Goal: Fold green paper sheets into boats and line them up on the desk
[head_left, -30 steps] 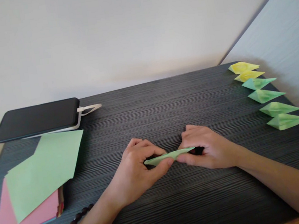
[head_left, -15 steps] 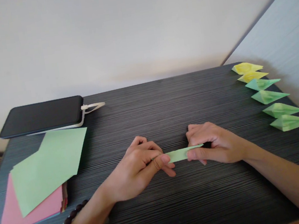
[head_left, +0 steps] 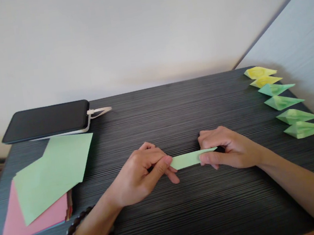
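Between my two hands, just above the dark table, is a narrow folded strip of light green paper [head_left: 185,160]. My left hand [head_left: 143,172] pinches its left end between thumb and fingers, which hide that tip. The right end is gripped by my right hand [head_left: 228,148], its thumb in front and curled fingers behind. A pointed corner of the strip pokes out past the right thumb. The middle of the paper shows bare between the hands.
On the left, loose green sheets [head_left: 51,179] lie over a pink sheet [head_left: 43,225] and a stack. Behind them sits a phone [head_left: 48,120] with a white cable [head_left: 100,110]. Several folded yellow and green paper boats [head_left: 300,129] line the right edge of the dark table [head_left: 171,220].
My left hand has slid slightly left and my right hand slightly right, so more of the green strip shows between them. Both hands keep hold of it.
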Demonstrator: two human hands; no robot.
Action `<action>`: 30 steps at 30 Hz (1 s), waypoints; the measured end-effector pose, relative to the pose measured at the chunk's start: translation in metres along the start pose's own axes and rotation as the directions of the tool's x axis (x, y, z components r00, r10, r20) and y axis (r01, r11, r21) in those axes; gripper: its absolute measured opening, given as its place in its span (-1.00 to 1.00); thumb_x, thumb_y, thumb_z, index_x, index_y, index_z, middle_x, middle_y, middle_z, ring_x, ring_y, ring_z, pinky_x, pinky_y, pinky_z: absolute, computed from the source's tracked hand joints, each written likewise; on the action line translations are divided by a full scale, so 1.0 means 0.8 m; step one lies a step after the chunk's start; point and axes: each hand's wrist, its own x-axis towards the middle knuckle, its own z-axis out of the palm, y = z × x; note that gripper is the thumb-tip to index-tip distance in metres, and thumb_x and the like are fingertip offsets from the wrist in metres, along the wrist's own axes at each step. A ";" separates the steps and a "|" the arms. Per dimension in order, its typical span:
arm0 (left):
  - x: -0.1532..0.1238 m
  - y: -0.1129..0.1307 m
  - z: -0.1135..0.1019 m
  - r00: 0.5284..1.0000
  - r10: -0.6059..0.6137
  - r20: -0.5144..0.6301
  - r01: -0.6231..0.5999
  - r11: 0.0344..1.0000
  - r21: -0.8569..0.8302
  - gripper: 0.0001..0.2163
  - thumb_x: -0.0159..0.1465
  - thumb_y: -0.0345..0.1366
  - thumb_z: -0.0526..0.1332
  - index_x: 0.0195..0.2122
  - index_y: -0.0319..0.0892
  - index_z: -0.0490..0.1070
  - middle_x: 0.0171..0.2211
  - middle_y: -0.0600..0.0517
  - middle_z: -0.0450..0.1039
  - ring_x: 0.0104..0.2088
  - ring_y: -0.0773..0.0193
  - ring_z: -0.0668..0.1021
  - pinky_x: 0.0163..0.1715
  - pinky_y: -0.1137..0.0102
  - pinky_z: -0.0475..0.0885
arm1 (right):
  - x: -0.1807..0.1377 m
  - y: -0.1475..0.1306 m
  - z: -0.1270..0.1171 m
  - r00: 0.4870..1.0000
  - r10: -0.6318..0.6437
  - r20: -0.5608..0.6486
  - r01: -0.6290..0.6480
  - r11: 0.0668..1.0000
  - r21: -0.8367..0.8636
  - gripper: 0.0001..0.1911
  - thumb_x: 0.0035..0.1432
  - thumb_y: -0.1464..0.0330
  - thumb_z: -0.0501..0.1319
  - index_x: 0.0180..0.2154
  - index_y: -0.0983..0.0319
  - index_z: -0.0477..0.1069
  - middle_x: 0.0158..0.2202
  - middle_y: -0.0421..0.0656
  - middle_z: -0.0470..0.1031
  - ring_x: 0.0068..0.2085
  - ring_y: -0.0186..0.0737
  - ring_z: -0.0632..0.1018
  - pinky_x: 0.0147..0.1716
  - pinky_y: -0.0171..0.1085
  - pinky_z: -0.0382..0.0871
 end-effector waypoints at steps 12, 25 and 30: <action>-0.002 -0.017 0.017 0.934 0.170 -0.314 -0.049 0.932 0.360 -0.86 0.25 -0.45 0.19 -0.19 -0.13 0.44 -0.28 0.13 0.55 -0.31 0.40 0.55 -0.25 0.49 0.40 | 0.003 0.008 0.013 0.972 -0.117 -0.206 0.003 0.875 -0.485 -0.89 0.19 0.37 0.18 -0.26 0.25 0.45 -0.33 -0.16 0.48 -0.29 -0.28 0.46 -0.23 -0.24 0.31; -0.006 -0.023 0.017 0.935 0.305 -0.179 -0.168 0.828 0.535 -0.83 0.21 -0.49 0.20 -0.20 -0.14 0.44 -0.15 0.08 0.54 -0.31 0.31 0.53 -0.30 0.38 0.44 | -0.003 -0.002 0.020 0.958 -0.201 -0.202 0.061 0.838 -0.543 -0.84 0.07 0.52 0.17 -0.29 0.20 0.44 -0.13 -0.13 0.44 -0.30 -0.31 0.46 -0.31 -0.26 0.34; -0.006 -0.020 0.018 0.954 0.276 -0.114 -0.172 0.819 0.548 -0.82 0.22 -0.47 0.18 -0.18 -0.10 0.44 -0.09 0.10 0.50 -0.30 0.30 0.49 -0.30 0.35 0.42 | -0.002 -0.008 0.025 0.956 -0.230 -0.180 0.075 0.790 -0.608 -0.84 0.07 0.51 0.16 -0.31 0.21 0.46 -0.15 -0.13 0.48 -0.27 -0.29 0.50 -0.28 -0.25 0.34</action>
